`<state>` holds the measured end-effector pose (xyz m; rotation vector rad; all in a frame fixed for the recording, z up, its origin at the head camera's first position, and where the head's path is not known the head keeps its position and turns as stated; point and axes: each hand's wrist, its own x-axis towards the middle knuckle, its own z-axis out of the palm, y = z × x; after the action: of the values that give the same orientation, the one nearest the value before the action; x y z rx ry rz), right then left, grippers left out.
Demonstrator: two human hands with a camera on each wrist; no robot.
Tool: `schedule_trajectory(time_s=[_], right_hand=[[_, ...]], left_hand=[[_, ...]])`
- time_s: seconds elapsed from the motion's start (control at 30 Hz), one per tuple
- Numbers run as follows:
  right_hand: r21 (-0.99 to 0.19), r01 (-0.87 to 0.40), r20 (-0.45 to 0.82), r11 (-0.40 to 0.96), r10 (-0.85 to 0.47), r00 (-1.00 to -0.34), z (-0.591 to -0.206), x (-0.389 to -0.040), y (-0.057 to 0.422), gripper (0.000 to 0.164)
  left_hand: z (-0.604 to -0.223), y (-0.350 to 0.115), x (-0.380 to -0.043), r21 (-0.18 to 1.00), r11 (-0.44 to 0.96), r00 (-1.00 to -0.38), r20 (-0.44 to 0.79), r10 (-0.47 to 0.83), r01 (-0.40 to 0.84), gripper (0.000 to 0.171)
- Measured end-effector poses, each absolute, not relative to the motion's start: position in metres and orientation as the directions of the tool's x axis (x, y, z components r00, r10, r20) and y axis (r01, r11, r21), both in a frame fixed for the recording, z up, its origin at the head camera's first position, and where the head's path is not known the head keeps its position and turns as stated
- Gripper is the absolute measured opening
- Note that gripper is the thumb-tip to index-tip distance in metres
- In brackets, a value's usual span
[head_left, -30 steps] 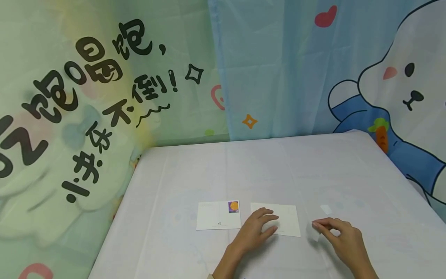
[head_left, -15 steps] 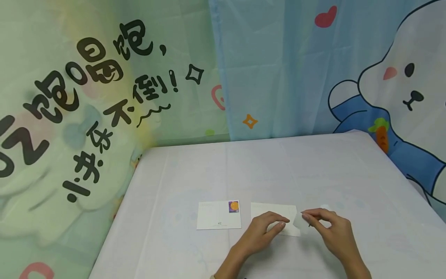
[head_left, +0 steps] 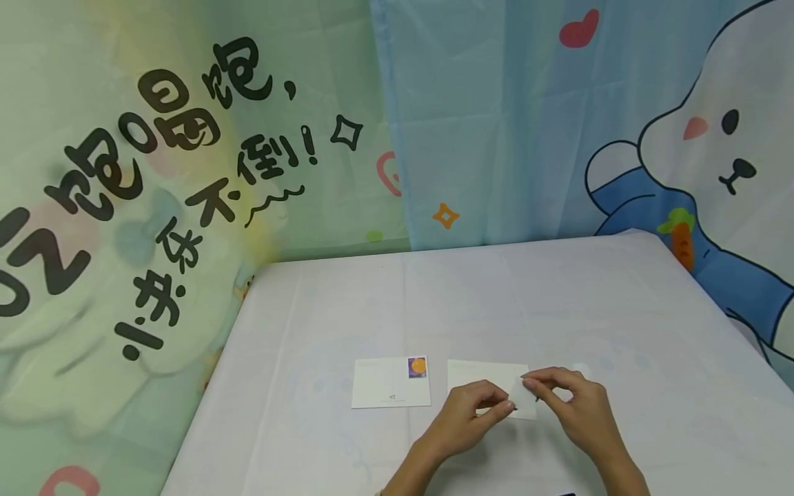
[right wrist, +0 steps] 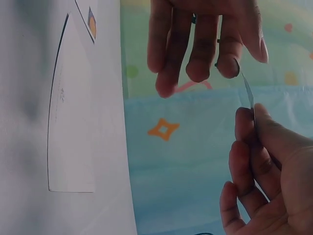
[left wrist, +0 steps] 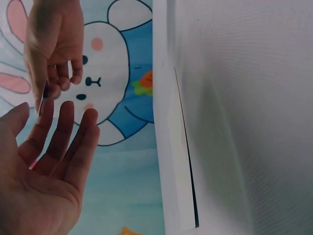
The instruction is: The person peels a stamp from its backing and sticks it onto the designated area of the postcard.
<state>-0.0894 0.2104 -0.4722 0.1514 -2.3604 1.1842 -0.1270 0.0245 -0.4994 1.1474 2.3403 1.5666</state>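
Patterned curtains (head_left: 474, 131) back a white cloth (head_left: 347, 303). Above a card (head_left: 462, 372), the right hand (head_left: 579, 406) pinches a slip (right wrist: 249, 92); the left hand (head_left: 462, 417), fingers loosely parted, meets its edge. Probably mid-peel, calling for a careful left-hand pinch.

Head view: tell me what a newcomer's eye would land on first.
Probably the bold black lettering up the green backdrop at the picture's left, then the big white cartoon animal at upper right. On the white table, a purple-and-orange picture brightens the upper right corner of a pale card. To that card's right, the right hand pinches a thin piece, the left hand close by.
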Motion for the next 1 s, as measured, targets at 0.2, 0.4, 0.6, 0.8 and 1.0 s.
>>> schedule_trajectory(time_s=[0.2, 0.4, 0.6, 0.8, 1.0], right_hand=[[-0.706, -0.331, 0.489, 0.626, 0.092, -0.867, -0.4771, -0.0905, 0.2082, 0.018], [-0.7, -0.34, 0.495, 0.628, 0.084, -0.865, -0.4802, -0.091, 0.2065, 0.017], [-0.706, -0.353, 0.502, 0.614, 0.082, -0.861, -0.4799, -0.0907, 0.2051, 0.019], [-0.741, -0.324, 0.459, 0.589, 0.09, -0.884, -0.479, -0.0897, 0.2048, 0.018], [-0.772, -0.29, 0.406, 0.565, 0.09, -0.909, -0.4758, -0.0878, 0.2047, 0.016]], left_hand=[[-0.4963, 0.0258, -0.1234, 0.808, 0.183, -0.713, 0.358, 0.603, 0.56, 0.016], [-0.4949, 0.0257, -0.1222, 0.798, 0.199, -0.725, 0.373, 0.579, 0.569, 0.015], [-0.4968, 0.0252, -0.123, 0.784, 0.2, -0.724, 0.399, 0.562, 0.587, 0.013], [-0.4988, 0.0249, -0.1237, 0.772, 0.209, -0.726, 0.416, 0.547, 0.6, 0.011], [-0.4986, 0.0238, -0.1241, 0.775, 0.211, -0.73, 0.413, 0.544, 0.596, 0.015]])
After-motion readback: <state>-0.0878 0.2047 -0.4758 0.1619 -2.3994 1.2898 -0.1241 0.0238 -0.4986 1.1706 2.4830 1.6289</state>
